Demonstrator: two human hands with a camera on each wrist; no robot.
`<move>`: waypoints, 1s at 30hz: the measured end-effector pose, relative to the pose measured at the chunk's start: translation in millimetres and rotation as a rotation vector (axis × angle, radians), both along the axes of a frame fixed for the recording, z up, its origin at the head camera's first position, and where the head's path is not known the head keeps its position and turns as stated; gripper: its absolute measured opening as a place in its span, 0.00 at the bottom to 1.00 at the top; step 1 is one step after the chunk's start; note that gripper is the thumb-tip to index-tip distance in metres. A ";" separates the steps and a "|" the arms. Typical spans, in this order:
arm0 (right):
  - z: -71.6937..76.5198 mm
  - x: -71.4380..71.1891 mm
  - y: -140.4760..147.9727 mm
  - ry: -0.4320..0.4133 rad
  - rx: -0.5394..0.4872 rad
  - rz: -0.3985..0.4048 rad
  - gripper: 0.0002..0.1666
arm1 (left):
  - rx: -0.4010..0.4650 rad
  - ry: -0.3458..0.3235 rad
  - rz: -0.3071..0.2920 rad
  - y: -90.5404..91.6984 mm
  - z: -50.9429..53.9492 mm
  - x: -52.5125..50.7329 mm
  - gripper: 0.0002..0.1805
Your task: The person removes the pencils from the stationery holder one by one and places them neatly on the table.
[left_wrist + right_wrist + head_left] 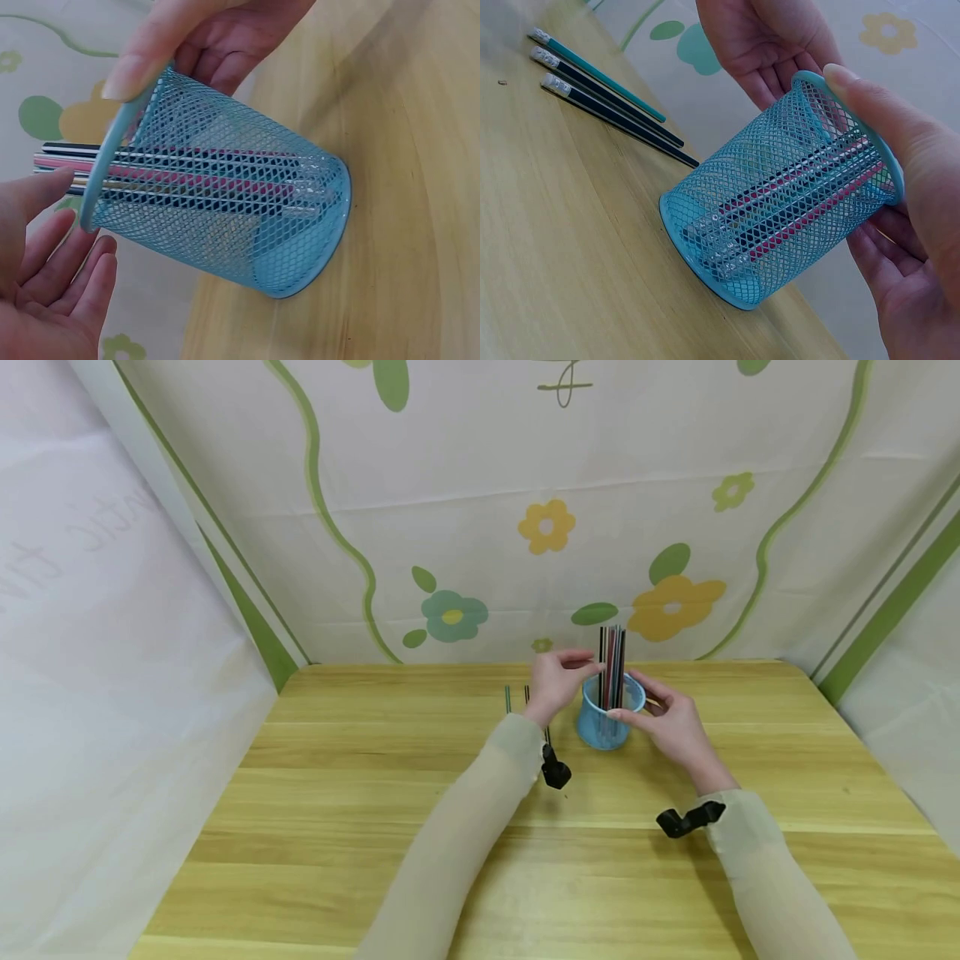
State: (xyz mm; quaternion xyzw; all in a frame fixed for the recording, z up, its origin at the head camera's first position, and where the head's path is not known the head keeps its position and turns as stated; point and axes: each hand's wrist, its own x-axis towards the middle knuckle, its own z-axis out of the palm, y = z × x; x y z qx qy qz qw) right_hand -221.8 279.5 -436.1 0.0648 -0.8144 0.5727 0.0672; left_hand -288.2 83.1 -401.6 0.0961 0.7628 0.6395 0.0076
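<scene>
Hand, right (677,724): grips cup (591,728) at rim
Hand, left (558,682): loosely relaxed, thumb beside pencils (613,653)
Cup: blue mesh, round, smooth-rimmed, far on wood table (300,860)
Pencils: slim, straight, dark and red, upright inside
Loose pencils (611,100): black and green, left

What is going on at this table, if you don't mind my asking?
Someone's right hand grips a blue mesh cup at its rim; the cup holds a bunch of pencils. The left hand is beside the upper ends of those pencils. Three more pencils, two dark and one green, lie on the wooden table next to the cup.
</scene>
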 end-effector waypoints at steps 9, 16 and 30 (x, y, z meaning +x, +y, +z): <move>0.1 1.1 -0.6 0.007 0.014 -0.007 0.46 | -0.021 -0.029 -0.008 8.6 -12.4 1.0 0.12; -0.7 0.7 -0.4 -0.016 -0.003 -0.010 0.48 | -0.031 -0.035 0.016 10.4 -15.5 0.6 0.10; -1.7 -1.5 0.6 -0.024 -0.005 -0.013 0.48 | -0.069 0.030 0.027 10.2 -18.4 2.2 0.11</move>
